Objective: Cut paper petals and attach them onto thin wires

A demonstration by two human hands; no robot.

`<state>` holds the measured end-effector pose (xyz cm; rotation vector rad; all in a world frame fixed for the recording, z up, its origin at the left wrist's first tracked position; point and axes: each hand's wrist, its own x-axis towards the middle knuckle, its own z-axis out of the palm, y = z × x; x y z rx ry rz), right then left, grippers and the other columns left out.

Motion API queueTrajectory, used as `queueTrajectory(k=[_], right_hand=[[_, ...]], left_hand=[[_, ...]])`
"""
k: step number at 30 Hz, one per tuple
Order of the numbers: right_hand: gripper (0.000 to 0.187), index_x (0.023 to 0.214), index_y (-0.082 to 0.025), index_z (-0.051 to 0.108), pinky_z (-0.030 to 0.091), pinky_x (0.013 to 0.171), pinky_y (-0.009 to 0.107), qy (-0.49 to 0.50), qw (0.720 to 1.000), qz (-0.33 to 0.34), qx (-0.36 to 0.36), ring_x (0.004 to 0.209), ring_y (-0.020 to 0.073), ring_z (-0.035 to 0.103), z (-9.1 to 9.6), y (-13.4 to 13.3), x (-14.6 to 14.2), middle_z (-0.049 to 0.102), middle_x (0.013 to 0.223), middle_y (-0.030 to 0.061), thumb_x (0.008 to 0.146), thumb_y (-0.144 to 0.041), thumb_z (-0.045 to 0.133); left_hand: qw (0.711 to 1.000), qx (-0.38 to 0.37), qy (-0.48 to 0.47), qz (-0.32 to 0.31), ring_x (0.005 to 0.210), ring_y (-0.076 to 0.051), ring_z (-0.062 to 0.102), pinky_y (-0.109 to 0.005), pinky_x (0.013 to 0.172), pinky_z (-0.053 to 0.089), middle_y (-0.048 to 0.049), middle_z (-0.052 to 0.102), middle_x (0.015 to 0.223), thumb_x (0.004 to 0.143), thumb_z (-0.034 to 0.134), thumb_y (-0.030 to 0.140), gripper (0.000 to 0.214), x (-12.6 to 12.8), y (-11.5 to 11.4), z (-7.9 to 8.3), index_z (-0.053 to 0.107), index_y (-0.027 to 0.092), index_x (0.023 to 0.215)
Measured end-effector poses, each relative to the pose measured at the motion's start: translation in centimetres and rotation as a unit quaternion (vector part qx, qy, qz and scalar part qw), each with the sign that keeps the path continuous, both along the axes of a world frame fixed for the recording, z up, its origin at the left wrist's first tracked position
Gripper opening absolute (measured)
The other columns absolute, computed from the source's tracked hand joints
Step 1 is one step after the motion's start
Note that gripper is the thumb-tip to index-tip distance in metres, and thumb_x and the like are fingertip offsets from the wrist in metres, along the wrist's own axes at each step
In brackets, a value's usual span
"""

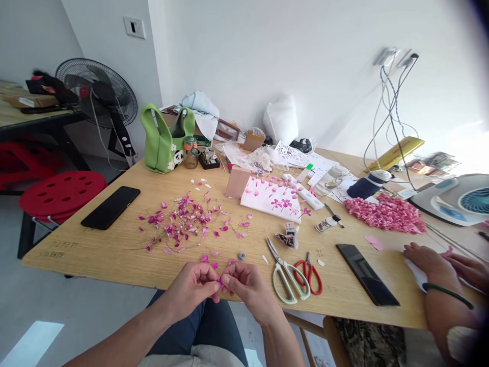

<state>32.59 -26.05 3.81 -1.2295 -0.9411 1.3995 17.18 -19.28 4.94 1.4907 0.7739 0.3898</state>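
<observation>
Close together at the table's front edge, my left hand (191,286) and my right hand (250,290) pinch a small magenta petal (220,281) between their fingertips. Fingers hide most of it. Just beyond them lie several loose petals (205,258) and a small grey ring-shaped piece (242,256). A scattered heap of magenta petals and thin stems (179,221) spreads farther left. To the right of my right hand rest scissors with pale green handles (284,275) and red-handled snips (308,275). Behind them, a white sheet (250,200) carries pink petals and flower shapes.
A black phone (110,207) lies at left, another phone (367,275) at right. A co-worker's hands (428,257) work at the right edge, near a pink ruffled heap (385,213). A green bag (160,145), a jar (191,153) and a small bottle (327,224) stand farther back.
</observation>
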Motion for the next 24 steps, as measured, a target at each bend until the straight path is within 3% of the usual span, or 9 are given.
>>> queueTrajectory(k=[2, 4, 8, 11, 15, 17, 19, 21, 24], right_hand=[[0.04, 0.074, -0.014, 0.059, 0.036, 0.056, 0.022, 0.016, 1.0, -0.015, 0.005, 0.059, 0.0102, 0.047, -0.1, -0.2, 0.1, 0.054, 0.065, -0.0004, 0.071, -0.052, 0.07], [0.041, 0.074, -0.013, 0.059, 0.036, 0.054, 0.022, 0.021, 0.999, -0.041, 0.006, 0.058, 0.0104, 0.048, -0.1, -0.5, 0.1, 0.056, 0.064, 0.0008, 0.076, -0.054, 0.065], [0.05, 0.066, -0.012, 0.059, 0.034, 0.048, 0.022, 0.002, 0.997, -0.071, -0.037, 0.047, 0.0097, 0.047, -0.3, -1.2, -0.4, 0.055, 0.051, 0.0018, 0.079, -0.06, 0.055], [0.047, 0.061, -0.013, 0.055, 0.031, 0.045, 0.021, -0.032, 0.995, -0.077, -0.061, 0.043, 0.0086, 0.043, -0.4, -1.5, -1.1, 0.054, 0.046, 0.0005, 0.075, -0.058, 0.06], [0.039, 0.057, -0.017, 0.048, 0.028, 0.044, 0.021, -0.057, 0.99, -0.096, -0.083, 0.041, 0.0077, 0.039, -0.5, -1.1, -1.6, 0.051, 0.045, -0.0015, 0.069, -0.05, 0.064], [0.038, 0.057, -0.018, 0.047, 0.028, 0.045, 0.021, -0.057, 0.99, -0.111, -0.067, 0.043, 0.0075, 0.038, -0.6, -0.9, -1.7, 0.05, 0.045, -0.0023, 0.07, -0.049, 0.062], [0.038, 0.057, -0.018, 0.047, 0.028, 0.046, 0.021, -0.059, 0.989, -0.129, -0.043, 0.044, 0.0075, 0.036, -0.8, -0.9, -1.7, 0.047, 0.047, -0.0035, 0.071, -0.05, 0.061], [0.039, 0.059, -0.018, 0.047, 0.028, 0.047, 0.022, -0.074, 0.986, -0.148, -0.019, 0.047, 0.0082, 0.036, -0.9, -1.0, -1.7, 0.045, 0.05, -0.0039, 0.072, -0.051, 0.061], [0.038, 0.063, -0.016, 0.05, 0.031, 0.051, 0.023, -0.127, 0.979, -0.161, 0.012, 0.053, 0.0106, 0.04, -0.8, -1.6, -1.5, 0.047, 0.055, -0.0019, 0.078, -0.051, 0.056]], left_hand=[[0.991, 0.126, 0.034, -0.005, 0.059, -0.016, 0.059, -0.028, 0.063, 0.045, -0.0023, 0.064, 0.058, 0.077, 0.052, 0.018, 0.017, -0.1, -0.2, 0.3, 0.058, 0.017, 0.061], [0.948, 0.311, 0.062, -0.015, 0.062, -0.017, 0.058, -0.03, 0.068, 0.046, -0.0035, 0.064, 0.06, 0.079, 0.049, 0.013, 0.02, -0.3, -0.4, 0.5, 0.059, 0.018, 0.063], [0.761, 0.635, 0.077, -0.107, 0.067, -0.02, 0.057, -0.036, 0.077, 0.046, -0.0066, 0.065, 0.065, 0.081, 0.043, 0.007, 0.024, -0.8, -0.6, 0.5, 0.064, 0.016, 0.075], [0.646, 0.75, 0.04, -0.139, 0.071, -0.021, 0.058, -0.038, 0.078, 0.046, -0.0093, 0.068, 0.073, 0.082, 0.041, 0.006, 0.025, -1.0, -0.5, 0.2, 0.065, 0.013, 0.086], [0.574, 0.81, 0.011, -0.12, 0.074, -0.022, 0.059, -0.04, 0.08, 0.046, -0.011, 0.068, 0.074, 0.083, 0.042, 0.007, 0.024, -0.9, -0.3, -0.2, 0.065, 0.009, 0.087], [0.575, 0.81, 0.013, -0.112, 0.074, -0.022, 0.059, -0.04, 0.08, 0.047, -0.0109, 0.068, 0.075, 0.082, 0.043, 0.006, 0.023, -0.8, -0.2, -0.5, 0.065, 0.009, 0.087], [0.607, 0.788, 0.014, -0.098, 0.075, -0.022, 0.059, -0.04, 0.081, 0.047, -0.0101, 0.068, 0.076, 0.081, 0.045, 0.005, 0.022, -0.6, -0.2, -0.7, 0.065, 0.009, 0.089], [0.683, 0.727, 0.016, -0.072, 0.078, -0.022, 0.059, -0.04, 0.081, 0.048, -0.0083, 0.068, 0.077, 0.079, 0.048, 0.005, 0.022, -0.4, -0.3, -0.6, 0.064, 0.012, 0.092], [0.84, 0.542, 0.021, -0.015, 0.085, -0.022, 0.059, -0.036, 0.077, 0.05, -0.0064, 0.067, 0.082, 0.071, 0.053, 0.003, 0.03, 0.0, -0.4, 0.1, 0.064, 0.017, 0.095]])
